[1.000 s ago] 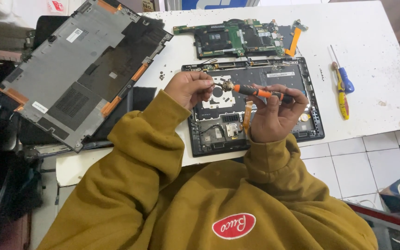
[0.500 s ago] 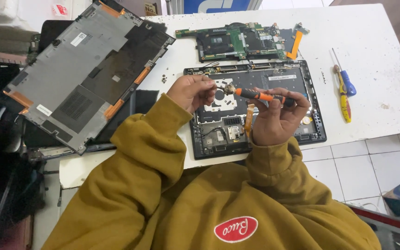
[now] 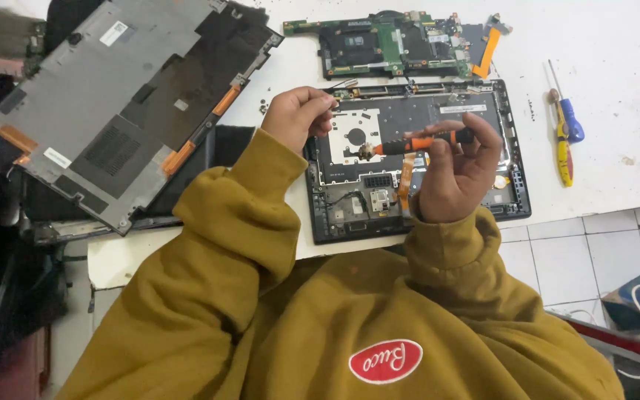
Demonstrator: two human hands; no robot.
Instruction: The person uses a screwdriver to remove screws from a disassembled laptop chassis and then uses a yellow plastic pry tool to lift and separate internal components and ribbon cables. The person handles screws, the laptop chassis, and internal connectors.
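Note:
My right hand (image 3: 453,174) grips an orange and black screwdriver (image 3: 424,141) held almost level, its tip pointing left at a small metal part over the middle of an open black laptop chassis (image 3: 438,111). My left hand (image 3: 298,115) hovers at the chassis' upper left corner with its fingers curled together; I cannot see anything pinched in them. Both sleeves are mustard yellow. A thin orange ribbon cable (image 3: 405,181) runs down the chassis beside my right wrist.
A green motherboard (image 3: 394,41) lies beyond the chassis on the white table (image 3: 601,44). The grey bottom cover (image 3: 127,96) rests tilted at the left. A blue-handled screwdriver (image 3: 570,122) and a yellow-handled screwdriver (image 3: 564,155) lie at the right. Small screws (image 3: 264,107) sit near my left hand.
My left hand has drawn away from the screwdriver tip toward the chassis' upper left corner. The screwdriver has dropped slightly, with its tip over the chassis' middle.

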